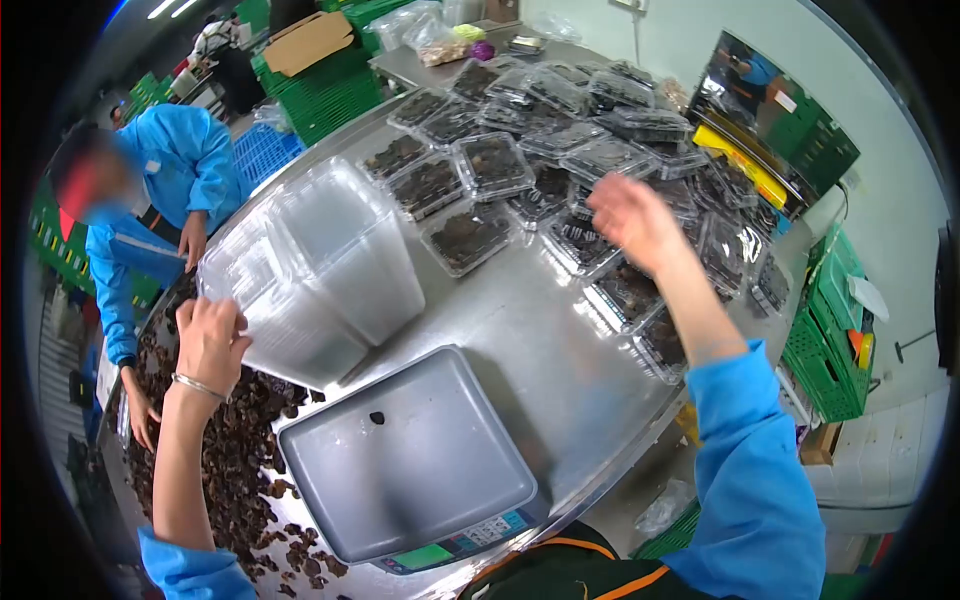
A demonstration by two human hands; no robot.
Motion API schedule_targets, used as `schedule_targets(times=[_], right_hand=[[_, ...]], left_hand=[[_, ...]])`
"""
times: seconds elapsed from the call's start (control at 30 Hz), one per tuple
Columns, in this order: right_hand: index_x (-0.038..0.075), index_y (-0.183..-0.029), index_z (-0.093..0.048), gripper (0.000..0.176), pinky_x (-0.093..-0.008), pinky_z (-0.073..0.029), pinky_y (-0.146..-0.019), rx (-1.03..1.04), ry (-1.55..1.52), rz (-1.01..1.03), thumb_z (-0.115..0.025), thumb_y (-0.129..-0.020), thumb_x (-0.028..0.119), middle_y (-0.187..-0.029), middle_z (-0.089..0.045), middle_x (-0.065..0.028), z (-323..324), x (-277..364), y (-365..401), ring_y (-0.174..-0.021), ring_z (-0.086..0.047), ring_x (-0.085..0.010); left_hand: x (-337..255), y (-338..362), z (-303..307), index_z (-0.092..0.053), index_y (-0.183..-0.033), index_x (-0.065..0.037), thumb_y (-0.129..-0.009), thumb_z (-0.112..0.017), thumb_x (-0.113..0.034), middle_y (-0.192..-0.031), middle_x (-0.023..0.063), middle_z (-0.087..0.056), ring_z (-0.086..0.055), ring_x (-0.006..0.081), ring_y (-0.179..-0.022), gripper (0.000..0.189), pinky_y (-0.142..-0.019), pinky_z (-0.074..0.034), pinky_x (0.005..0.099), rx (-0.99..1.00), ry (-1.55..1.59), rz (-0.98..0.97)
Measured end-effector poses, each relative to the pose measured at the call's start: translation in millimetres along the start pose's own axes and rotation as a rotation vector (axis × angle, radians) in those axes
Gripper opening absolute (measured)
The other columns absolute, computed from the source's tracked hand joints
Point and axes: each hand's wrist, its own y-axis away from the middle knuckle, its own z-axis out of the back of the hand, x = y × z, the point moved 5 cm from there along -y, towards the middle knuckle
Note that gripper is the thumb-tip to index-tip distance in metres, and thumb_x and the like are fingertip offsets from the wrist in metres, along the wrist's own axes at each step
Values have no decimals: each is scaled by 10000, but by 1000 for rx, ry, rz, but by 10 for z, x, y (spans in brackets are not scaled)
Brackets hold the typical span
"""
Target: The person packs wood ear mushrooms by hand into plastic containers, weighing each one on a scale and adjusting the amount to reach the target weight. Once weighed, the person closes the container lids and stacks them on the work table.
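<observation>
My left hand (212, 340) is at the near left edge of a tall stack of nested clear plastic containers (335, 265), its fingers bent and closed on a container's rim. My right hand (635, 220) is over the filled clear boxes (490, 165), fingers stretched out and holding nothing. Dark crinkled pieces that look like wood ear mushrooms fill those boxes. More loose dark mushrooms (235, 455) lie in a heap below my left hand. Between my arms stands a weighing scale (415, 450) with a grey tray. One small dark piece (377, 418) sits on that tray.
Across the metal table (500, 330), a co-worker in a blue jacket (185, 160) reaches toward the mushroom heap. Green crates (320, 90) are stacked behind. A dark screen (770, 110) stands at the right wall, with another green crate (825, 340) below it.
</observation>
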Motion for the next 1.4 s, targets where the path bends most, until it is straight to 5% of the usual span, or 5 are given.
schedule_targets(times=[0.23, 0.4, 0.73, 1.13, 1.4], right_hand=[[119, -1428, -66, 768, -404, -421, -908, 658, 97, -81, -584, -866, 189, -1386, -315, -153, -2165, -1594, 1999, -1187, -421, -260], [58, -1327, -283, 552, -309, -488, -755, 84, 238, 84, -507, -822, 74, -1204, -408, -172, -2242, -2029, 2441, -989, -530, -226], [44, -1275, -419, 510, -176, -406, -566, 137, 1202, -156, -561, -786, 68, -954, -511, -45, -1515, -2303, 2318, -694, -514, -101], [82, -1260, -445, 491, -289, -425, -852, 1148, 1478, -20, -598, -813, 212, -1219, -461, -108, -4882, -4005, 2147, -1074, -490, -196], [15, -1327, -370, 869, -391, -366, -982, 617, 1823, -458, -565, -730, 616, -1286, -439, -234, -4842, -5846, 1633, -1198, -441, -311]], left_hand=[[-979, 638, 581, -550, -745, -59, -595, -706, -56, -696, 64, -498, -490, 246, -655, 217, -635, -371, 364, -552, 211, 68], [-2071, 1664, 92, -567, -1092, -60, -685, -626, -128, -1070, 115, -558, -519, 229, -993, 416, -842, -356, 389, -252, 624, 186], [-1319, 5408, -1465, -165, -1395, 26, -695, -686, -507, -1389, 313, -188, -196, 466, -1272, 1022, -1021, -148, 560, 306, 225, 1350], [1472, 5132, -1308, -451, -1281, -118, -647, -733, -473, -1312, 230, -362, -370, 398, -1172, 780, -980, -290, 488, -243, 165, 861], [2110, 6484, -1895, -346, -1338, -207, -528, -812, -499, -1226, 354, -350, -374, 457, -1155, 979, -974, -331, 467, -17, 426, 1440]])
